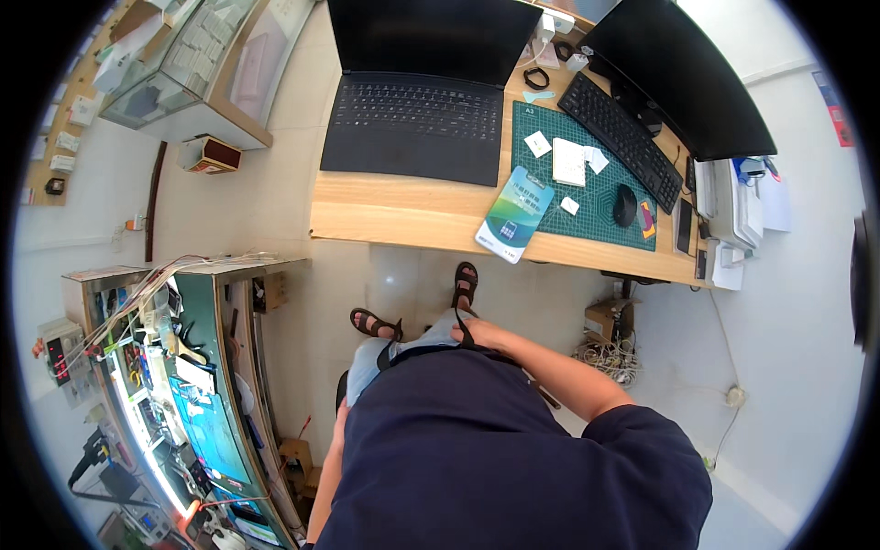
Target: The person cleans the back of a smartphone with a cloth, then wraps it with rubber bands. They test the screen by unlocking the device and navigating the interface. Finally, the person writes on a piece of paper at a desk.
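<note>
My right hand (477, 334) lies on my right thigh over the light blue jeans (365, 365), beside a black strap (463, 325) that hangs at my waist. Its fingers rest on the cloth, and I see nothing held in them. Down at my left hip is my left hand (342, 417), mostly hidden by my dark blue shirt (477, 458), so its fingers do not show. Ahead of me, a blue and green card package (515, 215) sticks out over the front edge of the wooden desk (394, 206).
On the desk are an open laptop (412, 124), a green cutting mat (600, 215), a keyboard (619, 137), a mouse (625, 205) and a monitor (687, 73). At left stands a cluttered workbench (197, 403). Coiled cables (610, 362) lie on the floor at right.
</note>
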The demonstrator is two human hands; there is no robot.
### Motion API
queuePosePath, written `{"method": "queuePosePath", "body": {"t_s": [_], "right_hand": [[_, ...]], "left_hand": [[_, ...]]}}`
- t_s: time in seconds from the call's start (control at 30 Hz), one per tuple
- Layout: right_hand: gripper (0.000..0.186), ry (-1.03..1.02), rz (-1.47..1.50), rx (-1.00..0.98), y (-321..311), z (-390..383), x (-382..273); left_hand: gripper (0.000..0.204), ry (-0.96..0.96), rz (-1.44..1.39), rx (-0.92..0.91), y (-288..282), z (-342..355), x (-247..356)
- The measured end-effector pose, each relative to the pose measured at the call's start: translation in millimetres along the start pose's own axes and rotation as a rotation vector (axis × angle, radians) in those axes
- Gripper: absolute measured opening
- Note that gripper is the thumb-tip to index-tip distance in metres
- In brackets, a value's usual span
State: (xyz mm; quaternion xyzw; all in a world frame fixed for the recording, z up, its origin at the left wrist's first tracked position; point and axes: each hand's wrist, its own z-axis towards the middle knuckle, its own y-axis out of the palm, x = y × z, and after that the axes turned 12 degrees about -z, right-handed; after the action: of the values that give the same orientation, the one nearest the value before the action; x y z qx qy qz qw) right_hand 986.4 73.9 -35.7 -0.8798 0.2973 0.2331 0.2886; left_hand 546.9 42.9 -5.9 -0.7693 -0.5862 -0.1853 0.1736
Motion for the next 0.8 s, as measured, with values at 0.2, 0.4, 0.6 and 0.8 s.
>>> {"method": "queuePosePath", "body": {"t_s": [0.2,0.4,0.6,0.8], "right_hand": [[0.051,0.084,-0.04,0.178,39.8,-10.4,-87.1],[0.025,0.344,0.313,0.515,55.3,-9.3,-108.3],[0.032,0.411,0.507,0.556,19.0,-21.8,-138.8],[0.029,0.405,0.526,0.54,34.9,-7.2,-138.1]], "left_hand": [[0.046,0.103,0.173,0.018,-111.4,37.2,9.0],[0.037,0.247,0.167,0.001,-137.5,7.5,110.7],[0.024,0.422,0.131,-0.363,-75.7,-59.4,250.4],[0.019,0.769,-0.406,-1.517,-48.2,-214.4,380.7]]}}
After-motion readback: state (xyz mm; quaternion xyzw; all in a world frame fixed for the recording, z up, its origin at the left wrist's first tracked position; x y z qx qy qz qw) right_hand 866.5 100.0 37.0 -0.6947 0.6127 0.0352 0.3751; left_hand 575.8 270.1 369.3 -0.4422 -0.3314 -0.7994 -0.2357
